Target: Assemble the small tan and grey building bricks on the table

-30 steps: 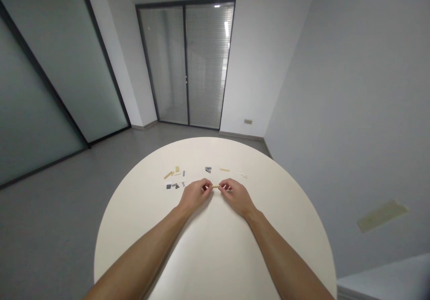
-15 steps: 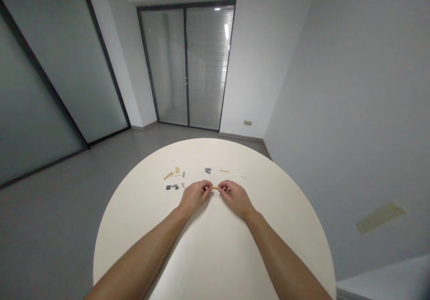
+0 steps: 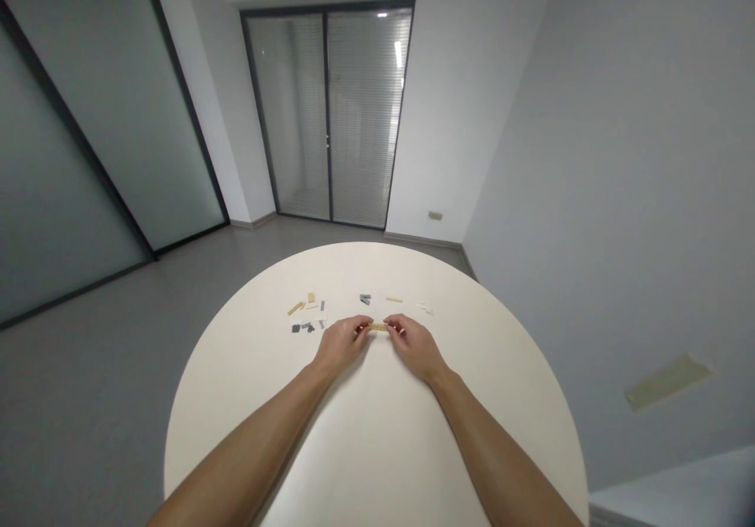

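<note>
A small tan toy building brick piece, long and narrow, spans the gap between my two hands above the table. My left hand pinches its left end with thumb and fingertips. The right end sits in the closed fingertips of my right hand. Both ends are covered by fingers, so its full length is hidden. Just beyond my hands lie small grey pieces and a thin tan strip.
On the round white table, several tan pieces lie at the left, with dark grey pieces closer to me. Small white pieces lie right of centre. A wall rises along the right side.
More of the tan piece shows between my hands, and its surface looks turned a little. My right fingertips have shifted slightly to the right along it. The loose pieces lie as before.
</note>
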Action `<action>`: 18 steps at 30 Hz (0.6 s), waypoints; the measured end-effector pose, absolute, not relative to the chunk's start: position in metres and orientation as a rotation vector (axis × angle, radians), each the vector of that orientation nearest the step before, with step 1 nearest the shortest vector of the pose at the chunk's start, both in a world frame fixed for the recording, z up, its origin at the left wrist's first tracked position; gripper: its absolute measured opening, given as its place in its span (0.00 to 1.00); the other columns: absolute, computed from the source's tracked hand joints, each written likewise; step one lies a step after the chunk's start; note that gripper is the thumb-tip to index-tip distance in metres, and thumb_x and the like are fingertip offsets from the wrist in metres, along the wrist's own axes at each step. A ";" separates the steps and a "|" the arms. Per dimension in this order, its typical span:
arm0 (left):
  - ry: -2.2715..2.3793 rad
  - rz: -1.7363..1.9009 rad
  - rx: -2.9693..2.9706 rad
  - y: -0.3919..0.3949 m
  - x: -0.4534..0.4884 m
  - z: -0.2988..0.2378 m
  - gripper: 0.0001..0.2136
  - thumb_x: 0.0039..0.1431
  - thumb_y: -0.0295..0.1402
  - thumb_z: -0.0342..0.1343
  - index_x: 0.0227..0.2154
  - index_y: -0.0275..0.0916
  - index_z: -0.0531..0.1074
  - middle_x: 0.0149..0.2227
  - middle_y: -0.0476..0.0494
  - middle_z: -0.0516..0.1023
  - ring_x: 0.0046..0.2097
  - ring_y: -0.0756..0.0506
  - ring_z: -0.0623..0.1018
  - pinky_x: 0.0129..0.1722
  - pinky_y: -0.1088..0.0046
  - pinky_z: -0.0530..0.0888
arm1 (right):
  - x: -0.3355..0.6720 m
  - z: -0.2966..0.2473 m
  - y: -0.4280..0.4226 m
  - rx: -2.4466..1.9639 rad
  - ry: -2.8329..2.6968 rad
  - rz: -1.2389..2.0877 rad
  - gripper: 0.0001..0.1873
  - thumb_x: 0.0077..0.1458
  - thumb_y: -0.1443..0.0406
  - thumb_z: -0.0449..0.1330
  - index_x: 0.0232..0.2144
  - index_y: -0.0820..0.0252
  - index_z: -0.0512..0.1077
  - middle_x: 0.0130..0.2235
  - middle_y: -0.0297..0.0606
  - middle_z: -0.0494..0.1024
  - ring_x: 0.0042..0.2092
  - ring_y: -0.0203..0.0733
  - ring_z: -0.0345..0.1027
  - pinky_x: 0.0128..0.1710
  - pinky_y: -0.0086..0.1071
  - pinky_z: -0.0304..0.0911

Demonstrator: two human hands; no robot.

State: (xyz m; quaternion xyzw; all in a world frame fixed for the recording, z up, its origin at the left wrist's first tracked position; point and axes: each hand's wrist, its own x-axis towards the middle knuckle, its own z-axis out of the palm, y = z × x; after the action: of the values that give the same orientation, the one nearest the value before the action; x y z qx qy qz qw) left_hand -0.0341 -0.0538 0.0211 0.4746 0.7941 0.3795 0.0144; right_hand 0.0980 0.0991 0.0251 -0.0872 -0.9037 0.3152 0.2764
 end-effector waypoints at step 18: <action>2.415 1.322 1.467 -0.056 -0.030 0.028 0.06 0.62 0.33 0.51 0.37 0.43 0.73 0.37 0.49 0.79 0.37 0.47 0.78 0.39 0.73 0.71 | 0.099 0.026 0.099 -0.245 -2.430 0.813 0.07 0.61 0.62 0.57 0.38 0.54 0.73 0.37 0.35 0.78 0.36 0.38 0.70 0.38 0.33 0.65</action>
State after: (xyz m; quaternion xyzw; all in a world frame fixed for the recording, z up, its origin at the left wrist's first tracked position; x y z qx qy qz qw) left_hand -0.0298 -0.0557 0.0284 0.4703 0.7741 0.4237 0.0110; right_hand 0.0989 0.0987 0.0262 -0.0915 -0.9062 0.3034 0.2800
